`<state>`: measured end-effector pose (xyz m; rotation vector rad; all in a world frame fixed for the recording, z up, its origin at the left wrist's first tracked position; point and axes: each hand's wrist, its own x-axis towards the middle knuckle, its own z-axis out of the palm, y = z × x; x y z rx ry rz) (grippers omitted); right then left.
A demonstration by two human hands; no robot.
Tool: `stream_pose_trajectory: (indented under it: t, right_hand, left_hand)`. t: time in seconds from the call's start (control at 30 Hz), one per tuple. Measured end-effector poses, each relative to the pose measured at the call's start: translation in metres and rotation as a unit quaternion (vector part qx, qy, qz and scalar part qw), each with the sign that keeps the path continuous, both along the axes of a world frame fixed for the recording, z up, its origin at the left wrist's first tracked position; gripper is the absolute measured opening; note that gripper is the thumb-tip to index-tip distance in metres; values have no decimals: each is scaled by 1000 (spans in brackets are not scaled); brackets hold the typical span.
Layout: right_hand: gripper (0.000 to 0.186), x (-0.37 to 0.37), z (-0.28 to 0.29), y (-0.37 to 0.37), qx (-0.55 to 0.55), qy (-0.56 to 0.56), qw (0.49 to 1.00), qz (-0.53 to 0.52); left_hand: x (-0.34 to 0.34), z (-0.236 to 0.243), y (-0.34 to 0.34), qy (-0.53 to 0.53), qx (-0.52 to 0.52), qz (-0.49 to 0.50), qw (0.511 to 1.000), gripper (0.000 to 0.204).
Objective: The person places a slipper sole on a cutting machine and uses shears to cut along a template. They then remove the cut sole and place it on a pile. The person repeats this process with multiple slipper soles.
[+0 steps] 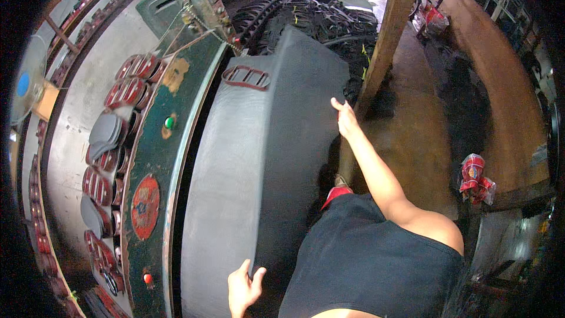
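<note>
On my far left I see rows of red moulds (126, 91) beside the green machine panel (165, 159) with its green button (169, 122). Next comes the big grey rubber sheet (259, 153), lying across the machine's flat bed. My left hand (243, 290) grips its near edge, fingers curled over it. My right hand (345, 118) pinches the far edge, beside a wooden post (385, 35).
</note>
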<state>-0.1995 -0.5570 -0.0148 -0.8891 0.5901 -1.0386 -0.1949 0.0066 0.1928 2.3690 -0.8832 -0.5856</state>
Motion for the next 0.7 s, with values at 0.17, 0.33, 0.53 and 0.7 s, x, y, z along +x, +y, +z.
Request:
stream_pose_trajectory:
  t: [0.17,0.33,0.53,0.7]
  right_hand:
    - [68,-31,-10,-124,24,147,982,118]
    - [55,-56,-44,-243,-31,297,953,44]
    - [30,-130,-36,-394,-77,367,924,-77]
    - [22,-155,31,-487,-169,333,891,-257]
  left_hand:
    - [17,41,-183,-14,43,-64,997,41]
    - [72,21,-418,10,22,-118,993,40]
    - [161,31,-692,53,-27,-163,985,50]
    - [228,58,-835,-8,-215,-52,975,54]
